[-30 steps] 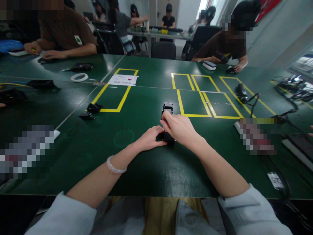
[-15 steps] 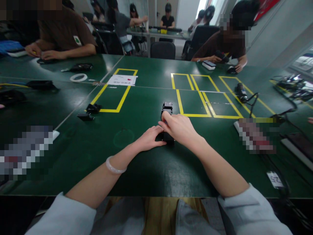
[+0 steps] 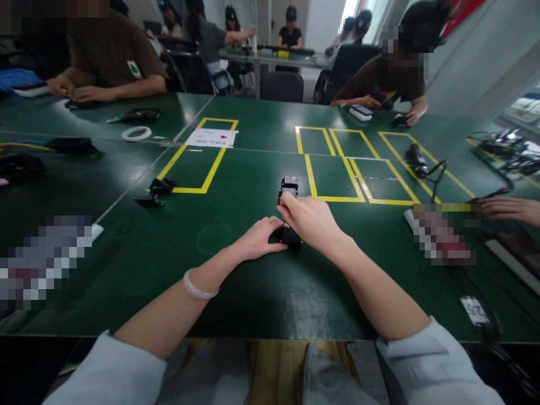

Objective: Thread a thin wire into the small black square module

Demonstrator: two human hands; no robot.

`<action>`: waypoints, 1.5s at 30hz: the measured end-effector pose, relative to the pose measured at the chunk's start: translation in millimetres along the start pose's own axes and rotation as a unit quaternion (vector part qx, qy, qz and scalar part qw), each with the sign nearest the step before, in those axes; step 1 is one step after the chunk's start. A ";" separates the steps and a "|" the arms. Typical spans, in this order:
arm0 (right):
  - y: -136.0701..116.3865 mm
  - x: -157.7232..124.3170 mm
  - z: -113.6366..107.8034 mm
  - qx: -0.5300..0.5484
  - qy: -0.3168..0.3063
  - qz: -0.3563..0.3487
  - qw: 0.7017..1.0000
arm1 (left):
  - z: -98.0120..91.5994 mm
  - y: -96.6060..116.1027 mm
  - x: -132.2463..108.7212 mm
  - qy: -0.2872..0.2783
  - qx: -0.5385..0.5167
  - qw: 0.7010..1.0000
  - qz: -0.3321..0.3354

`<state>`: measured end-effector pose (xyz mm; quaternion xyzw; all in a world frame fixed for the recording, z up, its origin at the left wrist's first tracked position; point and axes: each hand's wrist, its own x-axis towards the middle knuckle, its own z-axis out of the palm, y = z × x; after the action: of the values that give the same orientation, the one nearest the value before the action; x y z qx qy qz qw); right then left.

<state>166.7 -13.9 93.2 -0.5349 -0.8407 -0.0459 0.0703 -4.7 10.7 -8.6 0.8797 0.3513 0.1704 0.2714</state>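
Note:
A small black boxy device lies on the green table in front of me, its far end showing past my fingers. My left hand grips its near left side, with thumb and fingers around the edge. Above its middle, my right hand is closed in a pinch, fingertips pointing down. Whatever the right fingertips hold is hidden behind the hand. The device's middle part is covered by the right hand.
Two small black parts lie to the left, beside a yellow tape outline. A white tape roll and paper sheet lie farther off. At right are cables and another person's hand. Several people sit beyond.
Another person's hand has come farther into view at the right edge. My right hand has shifted very slightly over the device; my left hand stays in place.

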 end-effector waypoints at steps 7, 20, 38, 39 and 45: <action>-0.6 -0.4 2.9 0.013 0.014 0.000 1.000 | -0.2 0.8 0.1 0.003 -0.012 1.000 -0.007; -1.6 -0.8 2.3 0.020 0.018 -0.001 1.000 | -0.2 0.8 0.4 0.003 -0.013 1.000 -0.003; -1.8 -1.7 2.9 -0.016 0.013 -0.022 1.000 | 1.0 0.3 1.2 0.009 -0.014 1.000 0.000; -1.8 -1.5 3.2 -0.016 0.011 -0.021 1.000 | 0.7 0.5 1.3 0.008 -0.014 1.000 -0.001; -4.1 -2.2 0.6 0.008 0.022 -0.018 1.000 | -0.4 1.9 0.8 0.010 -0.012 1.000 0.000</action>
<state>163.9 -17.5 92.3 -0.5180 -0.8488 -0.0522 0.0923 -3.4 10.2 -7.0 0.8747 0.3519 0.1832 0.2783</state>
